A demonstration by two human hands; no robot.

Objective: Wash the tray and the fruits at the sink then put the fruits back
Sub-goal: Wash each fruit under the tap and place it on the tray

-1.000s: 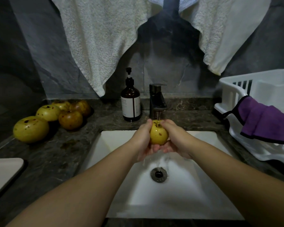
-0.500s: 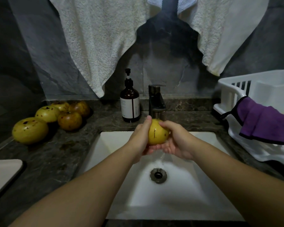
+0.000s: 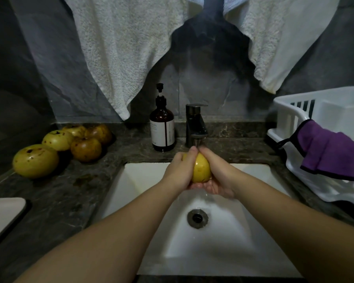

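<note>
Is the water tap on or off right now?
On. Water runs from the tap onto the yellow fruit held in both hands and splashes into the sink below.

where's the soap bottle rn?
Head view: the brown pump soap bottle stands on the dark counter behind the sink, just left of the faucet, right of the fruit pile.

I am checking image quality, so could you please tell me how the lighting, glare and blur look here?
Head view: dim overall, the wall nearly black; the white sink is brightest; a small glare spot on the wet yellow fruit; falling water smears below the hands; wide-angle lens bows the edges.
</note>
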